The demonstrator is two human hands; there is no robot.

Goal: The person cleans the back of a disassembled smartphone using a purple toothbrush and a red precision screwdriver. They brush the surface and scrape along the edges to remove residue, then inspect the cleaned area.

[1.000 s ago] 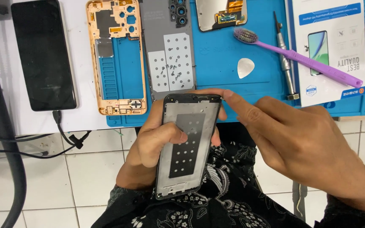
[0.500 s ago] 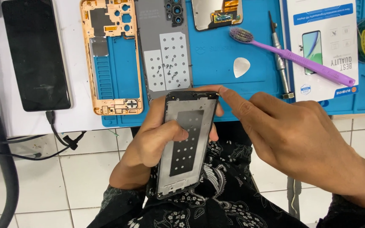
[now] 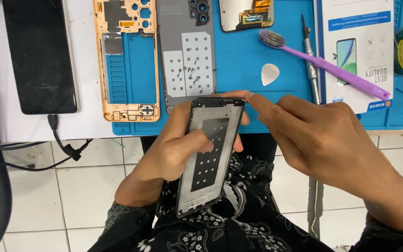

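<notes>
Left hand (image 3: 176, 149) holds phone frame (image 3: 211, 154); right hand (image 3: 323, 135) fingers its top corner.

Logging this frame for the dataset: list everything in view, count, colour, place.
phone frame: 1, silver with a black centre, held over the lap
work mat: 1, blue, on the bench
mid frame: 1, orange, left part of the mat
back cover: 1, grey, beside the orange frame, small dark screws lying on it
display part: 1, dark with orange flex, top edge of the mat
toothbrush: 1, purple, mat right of centre
pick: 1, white, mat centre
screwdriver: 1, metal, under the toothbrush
package: 1, white and blue, right
phone: 1, black, left of the mat, cable plugged in
left hand: grips the frame
right hand: fingertip at the frame's top corner
</notes>
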